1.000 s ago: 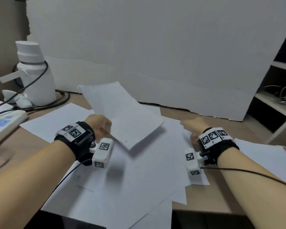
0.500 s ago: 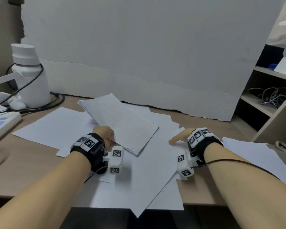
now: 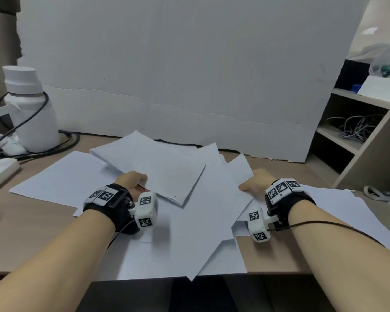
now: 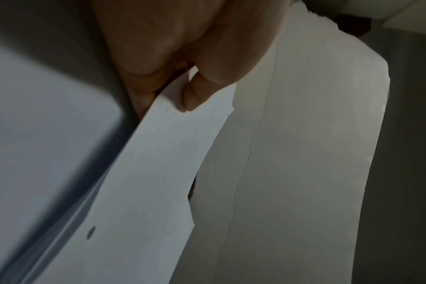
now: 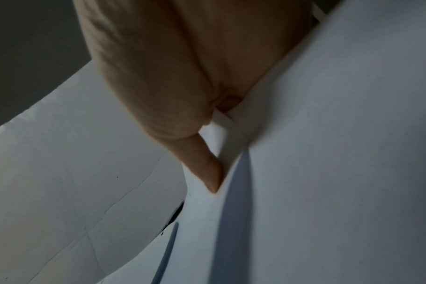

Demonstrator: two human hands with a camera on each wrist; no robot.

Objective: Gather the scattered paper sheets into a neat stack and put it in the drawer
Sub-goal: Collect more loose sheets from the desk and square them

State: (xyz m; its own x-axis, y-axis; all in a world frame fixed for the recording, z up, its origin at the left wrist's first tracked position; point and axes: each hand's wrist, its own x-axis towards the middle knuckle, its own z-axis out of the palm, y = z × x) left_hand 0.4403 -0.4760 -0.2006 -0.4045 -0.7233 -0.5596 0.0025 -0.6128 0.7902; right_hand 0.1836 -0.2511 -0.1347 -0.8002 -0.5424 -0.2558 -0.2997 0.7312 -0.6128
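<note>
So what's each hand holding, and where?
Left hand pinches the small stack at its near corner. Right hand pinches a loose sheet's edge.

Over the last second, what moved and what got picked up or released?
The left hand lowered its gripped bundle of sheets from raised to nearly flat over the pile. The right hand began pinching a loose sheet at the pile's right edge. Nothing was released. The white bottle and cardboard backdrop stayed put.
</note>
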